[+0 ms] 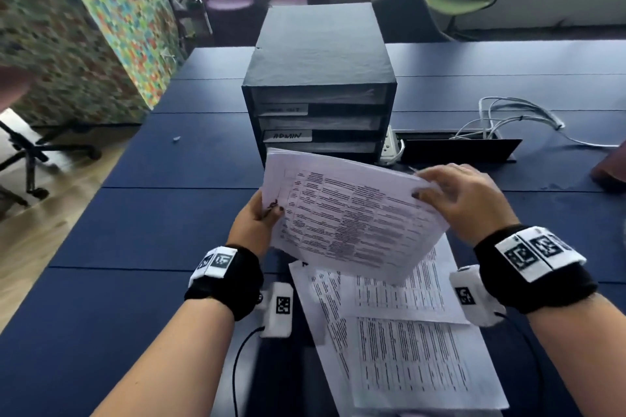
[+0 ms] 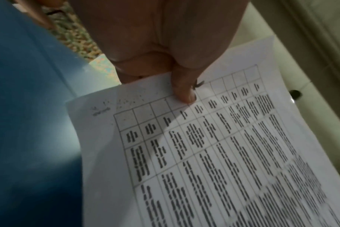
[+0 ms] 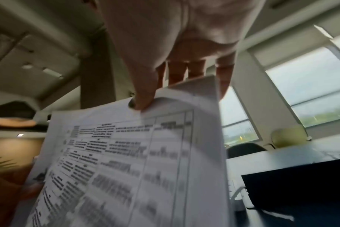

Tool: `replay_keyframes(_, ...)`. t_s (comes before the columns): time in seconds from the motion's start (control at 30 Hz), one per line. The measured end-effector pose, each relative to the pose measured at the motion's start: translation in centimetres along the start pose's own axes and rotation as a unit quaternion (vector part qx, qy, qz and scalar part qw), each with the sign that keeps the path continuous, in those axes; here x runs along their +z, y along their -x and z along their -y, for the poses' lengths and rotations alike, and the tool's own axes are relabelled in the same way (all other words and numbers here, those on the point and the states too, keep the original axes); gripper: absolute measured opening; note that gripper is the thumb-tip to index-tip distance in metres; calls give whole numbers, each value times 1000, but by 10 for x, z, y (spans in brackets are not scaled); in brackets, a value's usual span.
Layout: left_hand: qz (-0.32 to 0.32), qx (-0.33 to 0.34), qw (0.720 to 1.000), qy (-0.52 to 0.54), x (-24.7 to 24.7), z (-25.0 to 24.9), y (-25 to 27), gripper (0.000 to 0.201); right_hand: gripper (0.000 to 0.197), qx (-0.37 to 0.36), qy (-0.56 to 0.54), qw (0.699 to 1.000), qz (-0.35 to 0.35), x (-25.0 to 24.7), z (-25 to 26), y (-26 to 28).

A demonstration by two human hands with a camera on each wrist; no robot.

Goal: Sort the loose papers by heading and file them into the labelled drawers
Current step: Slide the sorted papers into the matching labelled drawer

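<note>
Held papers pinched at opposite edges, left hand and right hand, raised off table sheets, presumably to read headings before drawer unit.

My head camera looks forward and down over the blue table, with the drawer unit at twelve o'clock. My left wrist camera sits close behind my left hand, facing down along it. My right wrist camera, as near my right hand, tilts upward toward the windows. All three share the held sheaf of papers.
</note>
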State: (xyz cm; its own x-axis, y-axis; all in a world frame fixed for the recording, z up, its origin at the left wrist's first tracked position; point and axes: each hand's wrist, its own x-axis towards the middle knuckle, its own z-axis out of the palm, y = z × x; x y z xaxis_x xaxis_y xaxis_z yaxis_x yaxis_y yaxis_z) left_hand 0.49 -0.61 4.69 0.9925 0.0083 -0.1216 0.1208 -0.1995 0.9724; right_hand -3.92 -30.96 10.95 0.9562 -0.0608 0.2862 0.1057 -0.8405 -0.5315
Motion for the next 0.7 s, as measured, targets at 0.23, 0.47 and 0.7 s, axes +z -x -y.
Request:
replay_keyframes(0.23,71,26,993,-95,-16,-19,-24,8,9,136,-84,981,111,26,0,1)
replay_keyframes(0.47,29,-102,991,-77,-33,16,-41,9,15,334,-257,898,127,67,-39,23)
replay_keyframes(0.7,88,-210,970,81,-15,28,-44,24,30,452,-349,814,112,106,-51,22)
